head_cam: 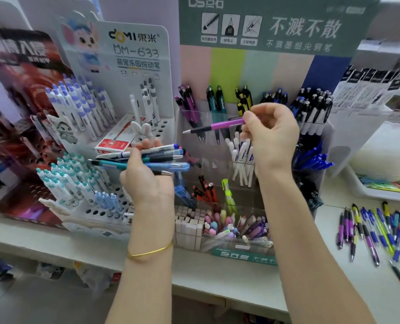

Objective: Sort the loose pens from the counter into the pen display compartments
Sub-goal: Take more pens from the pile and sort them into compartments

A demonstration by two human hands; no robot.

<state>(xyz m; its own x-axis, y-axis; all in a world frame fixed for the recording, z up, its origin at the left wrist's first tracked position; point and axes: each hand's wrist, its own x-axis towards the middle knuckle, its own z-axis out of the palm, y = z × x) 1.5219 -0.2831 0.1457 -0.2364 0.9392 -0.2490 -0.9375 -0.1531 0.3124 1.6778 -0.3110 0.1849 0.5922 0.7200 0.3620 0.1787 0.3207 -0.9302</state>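
A purple pen (220, 125) is pinched level in the right hand's (270, 134) fingers (247, 118), just before the display's (253, 252) purple compartment (189, 106). The left hand (145, 176) grips a bundle (143, 160) of pens. A heap (377, 230) lies unsorted on the bench (348, 288): I judge much remains.

Both hands raised, left (147, 174) and right (270, 134) fingers (249, 118) closed.

Clear glossy plastic pen display (217, 174), smooth plastic purple pen (222, 125) with metal tip, matt white counter (348, 284).
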